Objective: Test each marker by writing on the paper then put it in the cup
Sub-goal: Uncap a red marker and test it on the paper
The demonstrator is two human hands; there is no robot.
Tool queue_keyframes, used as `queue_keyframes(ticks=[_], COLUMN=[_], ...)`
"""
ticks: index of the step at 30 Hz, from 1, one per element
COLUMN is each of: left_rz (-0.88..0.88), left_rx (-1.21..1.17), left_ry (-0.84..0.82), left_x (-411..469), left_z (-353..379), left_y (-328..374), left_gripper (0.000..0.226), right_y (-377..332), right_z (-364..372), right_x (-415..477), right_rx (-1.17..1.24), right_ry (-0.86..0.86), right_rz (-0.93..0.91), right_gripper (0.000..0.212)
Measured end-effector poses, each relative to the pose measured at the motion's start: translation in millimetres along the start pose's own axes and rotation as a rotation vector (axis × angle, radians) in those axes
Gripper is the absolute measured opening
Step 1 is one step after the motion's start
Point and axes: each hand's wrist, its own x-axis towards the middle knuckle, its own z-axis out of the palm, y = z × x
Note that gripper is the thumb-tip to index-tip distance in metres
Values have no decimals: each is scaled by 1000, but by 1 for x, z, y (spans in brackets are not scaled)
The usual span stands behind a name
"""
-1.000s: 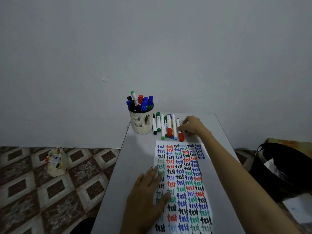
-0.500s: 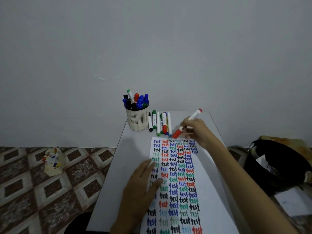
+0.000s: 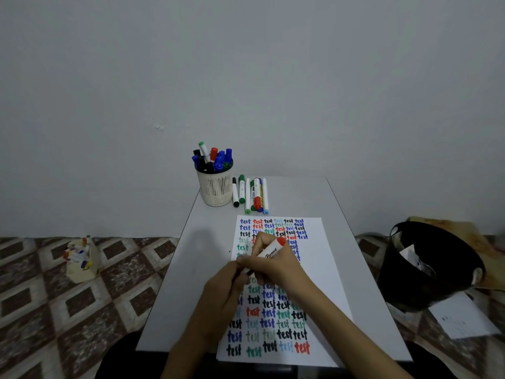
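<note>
Marker in hand: a white-barrelled marker with a red end point(image 3: 272, 253) is over the middle of the sheet, well short of the cup.
Right hand: the right hand point(image 3: 276, 265) is wrapped around the barrel, fingers curled.
Left hand: the left hand point(image 3: 225, 289) pinches the marker's near end, seemingly at the cap; whether the cap is off I cannot tell.
Done: the white paper sheet point(image 3: 325, 269) carries rows of "test" in black, blue, green and red, and the cream slotted plastic cup point(image 3: 216, 187) at the far left of the table already stands full of markers.
Left: a row of loose markers point(image 3: 250, 194) lies just right of the cup, untested by the look of it, so the task seems well past halfway.
Surface: a pale grey table point(image 3: 196, 269), narrow, pushed against a plain wall.
Room: brown patterned floor tiles point(image 3: 54, 310), a small box of markers point(image 3: 80, 259) on the left, a black bin point(image 3: 429, 266) on the right.
</note>
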Motion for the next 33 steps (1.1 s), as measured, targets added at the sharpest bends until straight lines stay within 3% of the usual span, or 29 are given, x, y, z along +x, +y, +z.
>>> queue_keyframes(ticks=[4,11,24,28,33], left_rz=[-29,105,123,131,128], left_rx=[-30,33,-23,-45,136], left_ry=[-127,-15,45,93,158], left_x=[-1,-6,-5,-4,-5], left_z=[0,-4,-2,-3,-3], left_y=[6,7,3,2,-5], left_gripper=[29,31,29,30,23], right_y=[-4,-7,-1,-9,-13], right_z=[5,5,1,-6,-18], right_x=[-4,-7,-3,-1,9], right_rx=[13,26,83,46,3], right_ry=[23,-90,-178,-231,-289], right_rz=[11,44,24,-77,-88], right_gripper=[26,29,28,26,22])
